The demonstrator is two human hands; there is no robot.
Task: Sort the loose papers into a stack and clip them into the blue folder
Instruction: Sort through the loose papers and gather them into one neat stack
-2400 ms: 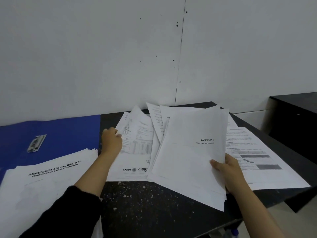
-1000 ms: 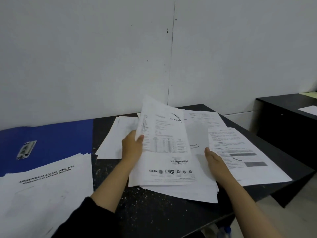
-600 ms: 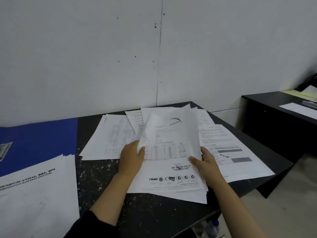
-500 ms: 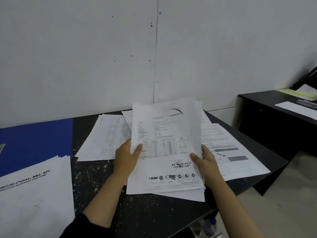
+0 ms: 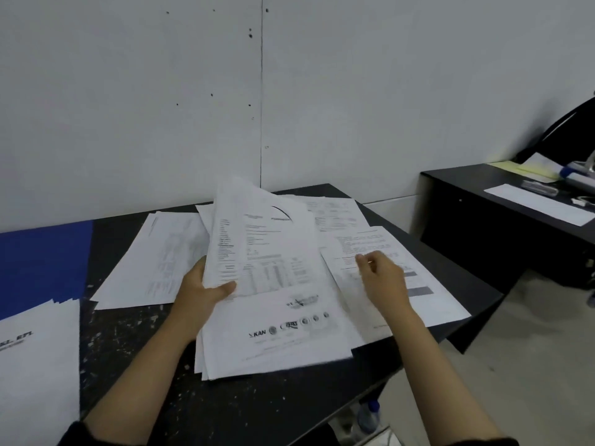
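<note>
Papers in hand: the left hand (image 5: 198,292) grips a gathered bundle of sheets (image 5: 273,304) at its left edge, thumb on top and fingers (image 5: 225,288) clamped on the paper; the bundle's near end rests on the desk (image 5: 257,410) and its far end is lifted and curling.
Right hand: the right hand (image 5: 383,280) hovers just right of the bundle, over a loose sheet with grey bars (image 5: 428,304), fingers loosely curled and holding nothing.
Key relation: that loose sheet lies directly under and to the right of the right hand, its long axis running near-to-far with a slight lean to the left; the right hand is plainly the nearer one to it.
Other loose papers: one sheet (image 5: 154,262) lies flat to the left of the left hand; more sheets (image 5: 335,214) show beyond the bundle at the far right.
Folder: the blue folder (image 5: 42,262) lies open at the far left, well apart from both hands, with a titled stack (image 5: 35,375) overlapping its near edge.
Likely next: the right hand presses down on the barred sheet and slides it left onto the bundle.
Risk: the curling top sheets may slip from the one-handed grip.
</note>
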